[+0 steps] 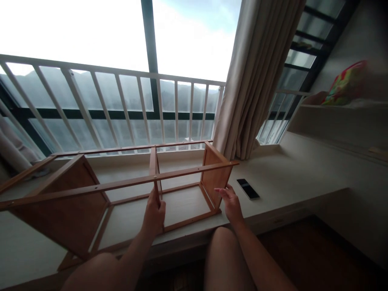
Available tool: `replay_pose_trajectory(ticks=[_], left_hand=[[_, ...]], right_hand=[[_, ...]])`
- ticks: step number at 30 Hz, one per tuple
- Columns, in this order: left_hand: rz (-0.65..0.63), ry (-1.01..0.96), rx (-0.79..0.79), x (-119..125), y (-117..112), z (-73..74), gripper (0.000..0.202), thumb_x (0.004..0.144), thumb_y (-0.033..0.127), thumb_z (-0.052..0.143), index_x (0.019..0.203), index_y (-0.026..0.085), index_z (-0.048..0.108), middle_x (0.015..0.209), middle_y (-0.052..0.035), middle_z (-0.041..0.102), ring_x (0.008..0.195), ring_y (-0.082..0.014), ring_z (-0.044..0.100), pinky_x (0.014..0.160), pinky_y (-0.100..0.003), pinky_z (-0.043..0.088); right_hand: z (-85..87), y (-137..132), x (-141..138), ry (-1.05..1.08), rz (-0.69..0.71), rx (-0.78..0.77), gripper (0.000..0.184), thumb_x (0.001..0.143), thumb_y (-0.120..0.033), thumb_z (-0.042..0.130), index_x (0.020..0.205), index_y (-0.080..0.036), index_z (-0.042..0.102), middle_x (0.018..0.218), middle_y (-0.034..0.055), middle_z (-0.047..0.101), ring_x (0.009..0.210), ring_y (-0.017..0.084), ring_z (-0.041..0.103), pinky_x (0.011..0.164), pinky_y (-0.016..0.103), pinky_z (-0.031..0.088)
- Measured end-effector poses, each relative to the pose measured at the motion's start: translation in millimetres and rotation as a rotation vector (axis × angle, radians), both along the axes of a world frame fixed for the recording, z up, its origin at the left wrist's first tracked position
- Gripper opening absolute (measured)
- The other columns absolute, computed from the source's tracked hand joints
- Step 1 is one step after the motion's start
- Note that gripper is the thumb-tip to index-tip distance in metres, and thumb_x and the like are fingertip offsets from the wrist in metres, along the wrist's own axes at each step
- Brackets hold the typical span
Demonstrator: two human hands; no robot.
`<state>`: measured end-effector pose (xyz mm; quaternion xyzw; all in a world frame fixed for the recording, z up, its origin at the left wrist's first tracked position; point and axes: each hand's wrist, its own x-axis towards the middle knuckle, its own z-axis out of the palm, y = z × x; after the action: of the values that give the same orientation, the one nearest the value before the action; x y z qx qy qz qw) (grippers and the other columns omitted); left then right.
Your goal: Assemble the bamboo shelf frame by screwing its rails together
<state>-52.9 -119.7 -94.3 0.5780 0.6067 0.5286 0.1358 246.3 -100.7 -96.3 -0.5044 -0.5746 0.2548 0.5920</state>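
Note:
A wooden shelf frame [100, 186] lies on its side on a pale window-side platform [281, 173], with long rails, a middle divider and solid end panels. My left hand [155, 215] is closed around the lower part of the middle divider post. My right hand [230, 202] rests with fingers stretched out against the right end panel [214, 178], near its lower corner. My two bare knees show at the bottom of the view.
A dark phone [247, 188] lies flat on the platform right of the frame. A white railing [121, 105] and large window run behind. A beige curtain [257, 76] hangs at right. A shelf [339, 111] with a colourful bag [345, 85] sits far right.

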Motion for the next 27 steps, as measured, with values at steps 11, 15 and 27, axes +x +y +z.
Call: replay_pose_trajectory(ticks=[11, 15, 27], left_hand=[[-0.037, 0.091, -0.147, -34.2, 11.3, 16.7, 0.034, 0.083, 0.030, 0.047, 0.109, 0.015, 0.062, 0.099, -0.0110, 0.070, 0.093, -0.0260, 0.065, 0.088, -0.040, 0.049], [-0.121, 0.139, -0.182, -44.0, 2.1, 16.0, 0.040, 0.082, 0.041, 0.056, 0.114, 0.017, 0.063, 0.108, -0.0111, 0.071, 0.098, -0.0262, 0.066, 0.084, -0.037, 0.052], [0.088, 0.081, -0.459, -153.2, -74.1, -20.2, 0.036, 0.071, 0.050, 0.060, 0.080, 0.020, 0.077, 0.099, -0.0081, 0.077, 0.105, -0.0311, 0.066, 0.099, -0.039, 0.046]], right_hand=[[-7.7, -8.2, -21.8, 0.017, -0.043, -0.005, 0.049, 0.090, -0.053, 0.052, 0.112, -0.015, 0.074, 0.135, 0.0144, 0.058, 0.124, 0.030, 0.054, 0.108, 0.043, 0.037], [-5.1, -15.3, -19.7, 0.023, -0.069, 0.038, 0.046, 0.091, -0.051, 0.049, 0.107, -0.016, 0.075, 0.138, 0.0132, 0.056, 0.127, 0.029, 0.052, 0.109, 0.043, 0.036], [-98.3, -101.2, 11.8, 0.023, -0.062, -0.357, 0.049, 0.090, -0.061, 0.038, 0.092, -0.021, 0.067, 0.078, 0.0050, 0.069, 0.080, 0.027, 0.066, 0.084, 0.038, 0.048]])
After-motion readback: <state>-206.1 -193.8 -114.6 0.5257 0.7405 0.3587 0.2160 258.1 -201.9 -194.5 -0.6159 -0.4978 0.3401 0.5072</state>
